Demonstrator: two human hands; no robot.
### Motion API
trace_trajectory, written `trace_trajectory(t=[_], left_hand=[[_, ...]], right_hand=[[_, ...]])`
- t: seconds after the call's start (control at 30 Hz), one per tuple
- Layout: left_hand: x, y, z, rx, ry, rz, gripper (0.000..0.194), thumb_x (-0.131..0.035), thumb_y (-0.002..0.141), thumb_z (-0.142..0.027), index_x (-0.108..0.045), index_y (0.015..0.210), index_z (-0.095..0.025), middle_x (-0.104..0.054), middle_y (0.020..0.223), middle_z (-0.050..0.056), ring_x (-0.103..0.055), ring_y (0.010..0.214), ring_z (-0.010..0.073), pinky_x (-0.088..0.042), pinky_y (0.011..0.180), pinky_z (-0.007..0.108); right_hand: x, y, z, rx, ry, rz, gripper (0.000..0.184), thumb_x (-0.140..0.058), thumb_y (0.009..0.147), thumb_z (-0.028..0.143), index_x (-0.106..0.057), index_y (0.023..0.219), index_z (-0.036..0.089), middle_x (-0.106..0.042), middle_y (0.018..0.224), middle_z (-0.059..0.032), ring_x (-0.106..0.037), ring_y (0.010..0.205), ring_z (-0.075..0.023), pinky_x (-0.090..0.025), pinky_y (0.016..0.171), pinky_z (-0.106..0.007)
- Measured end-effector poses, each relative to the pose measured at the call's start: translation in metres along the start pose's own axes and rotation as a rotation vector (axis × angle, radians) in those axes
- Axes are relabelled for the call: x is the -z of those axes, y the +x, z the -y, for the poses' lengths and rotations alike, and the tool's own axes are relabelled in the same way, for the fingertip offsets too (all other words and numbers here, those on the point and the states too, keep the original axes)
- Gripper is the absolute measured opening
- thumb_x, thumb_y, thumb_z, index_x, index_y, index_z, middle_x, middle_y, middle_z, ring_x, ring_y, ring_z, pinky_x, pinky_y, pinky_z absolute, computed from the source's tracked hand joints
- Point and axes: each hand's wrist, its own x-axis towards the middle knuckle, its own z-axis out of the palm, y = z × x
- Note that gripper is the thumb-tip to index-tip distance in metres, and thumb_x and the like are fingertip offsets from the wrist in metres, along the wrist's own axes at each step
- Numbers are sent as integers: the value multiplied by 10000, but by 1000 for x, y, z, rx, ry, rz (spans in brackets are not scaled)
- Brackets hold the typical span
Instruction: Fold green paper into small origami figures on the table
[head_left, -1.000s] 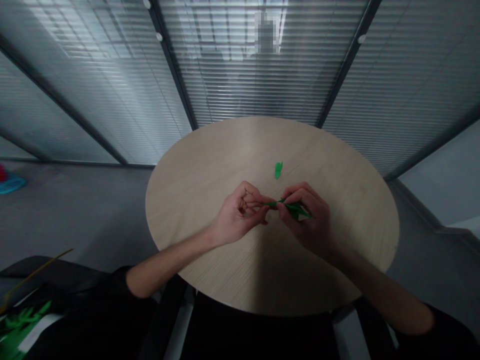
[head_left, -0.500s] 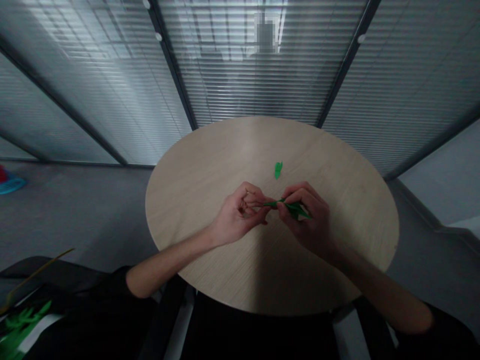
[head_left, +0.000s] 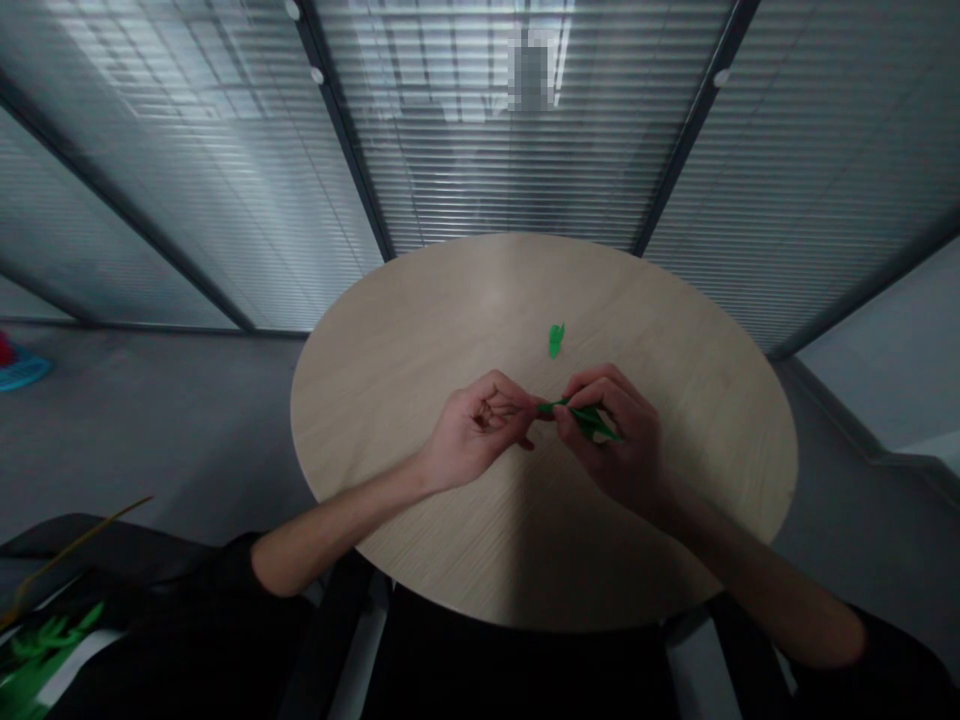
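Note:
Between my two hands, above the round table, is a thin, limp green piece (head_left: 595, 422); its exact kind is too small to make out. My right hand (head_left: 619, 425) pinches it near its middle, and its wider part hangs under the fingers, partly hidden. At the narrow other end, the thumb and forefinger of my left hand (head_left: 480, 428) are pressed together on the tip. Just beyond my hands, a small crumpled bright green piece (head_left: 556, 340) lies on the table.
The round wooden table (head_left: 420, 320) fills the middle, with a blind-covered glass wall (head_left: 517, 180) behind it. At lower left are a green bundle (head_left: 45, 655) and a thin yellow stick (head_left: 82, 540). A blue object (head_left: 26, 374) is on the floor at far left.
My left thumb and forefinger have closed on the narrow tip of the green piece, and the other left fingers have curled in. My right hand has hardly moved.

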Motion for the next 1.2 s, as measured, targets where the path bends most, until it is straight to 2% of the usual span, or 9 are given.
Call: trace_trajectory(t=[0.17,0.37,0.53,0.9,1.2], left_hand=[[-2,1,-1,11,-29,-16,207,-722,897,-273,-557,855,-156,-773,900,57,-711,644,105,-649,604,208],[-2,2,-3,40,-47,1,177,-748,874,-253,-609,911,-150,-753,839,29,-707,641,104,-646,606,202],[-1,2,-4,72,-2,-6,218,-756,867,-307,-622,902,-140,-760,822,45,-719,635,123,-646,607,224],[0,1,0,40,-16,8,217,-731,889,-305,-581,868,-150,-791,1014,103,-769,769,161,-660,615,230],[-2,1,-1,60,-77,11,156,-722,891,-232,-596,877,-141,-791,995,93,-753,769,136,-658,625,217]], right_hand=[[0,0,0,2,-2,2,150,-663,864,104,-563,832,212,-605,867,-23,-589,769,-150,-480,689,-305],[0,0,1,6,-6,-8,150,-662,859,109,-557,830,213,-606,874,-23,-592,759,-149,-478,678,-305],[0,0,0,8,-2,-7,149,-666,865,121,-556,832,215,-604,874,-22,-590,754,-149,-479,664,-303],[0,1,2,4,-11,-4,155,-648,865,122,-548,822,232,-608,870,-25,-586,747,-161,-495,654,-320],[0,1,2,15,1,-12,164,-666,857,111,-554,821,224,-600,869,-22,-588,762,-158,-493,663,-312]])
